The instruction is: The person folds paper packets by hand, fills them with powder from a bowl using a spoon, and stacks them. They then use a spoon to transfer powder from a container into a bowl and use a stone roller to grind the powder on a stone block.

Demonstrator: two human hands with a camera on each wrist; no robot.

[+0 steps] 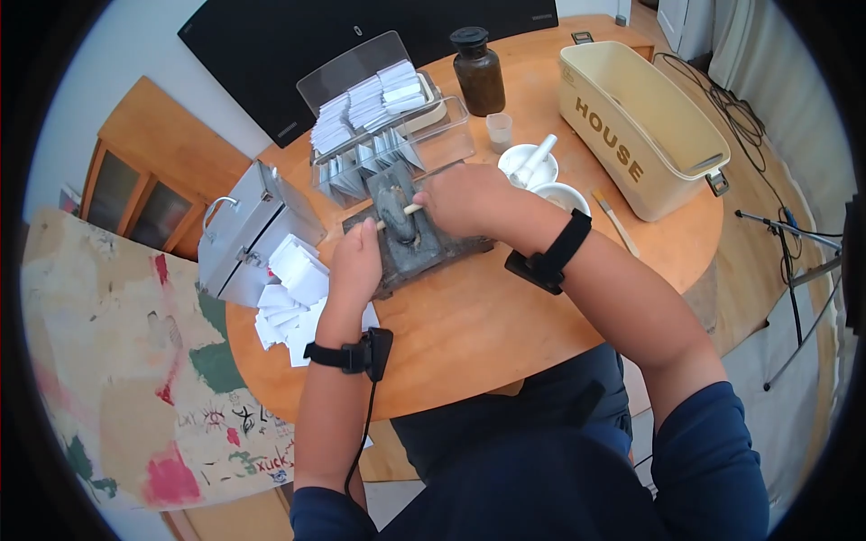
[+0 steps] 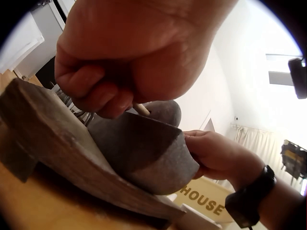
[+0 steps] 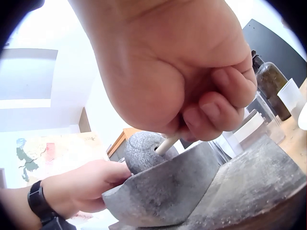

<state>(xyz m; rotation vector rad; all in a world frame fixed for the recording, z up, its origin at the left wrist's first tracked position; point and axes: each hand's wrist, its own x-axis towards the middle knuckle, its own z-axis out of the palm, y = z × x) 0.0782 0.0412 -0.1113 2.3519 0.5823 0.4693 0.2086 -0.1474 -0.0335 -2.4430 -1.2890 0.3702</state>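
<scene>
A grey stone grinding trough (image 3: pixel 163 187) sits on a thick stone slab (image 2: pixel 62 139) on the table. Inside it stands a stone wheel (image 3: pixel 144 148) with a pale wooden axle (image 3: pixel 167 143) through its middle. My left hand (image 1: pixel 356 263) curls round the axle's left end. On the other side, my right hand (image 1: pixel 462 198) grips its right end, fingers folded in, as the right wrist view shows. Both hands are above the trough's rim, one on either side of the wheel. What lies in the bottom of the trough is hidden by its walls.
Behind the trough is a clear box (image 1: pixel 458 135) of white paper packets. A metal case (image 1: pixel 244 225) and loose white papers (image 1: pixel 298 275) lie left. To the right are a mortar (image 1: pixel 510 162) with pestle, a white bowl, a brush (image 1: pixel 613 221), a dark bottle (image 1: pixel 479 81) and a cream bin (image 1: pixel 622 144).
</scene>
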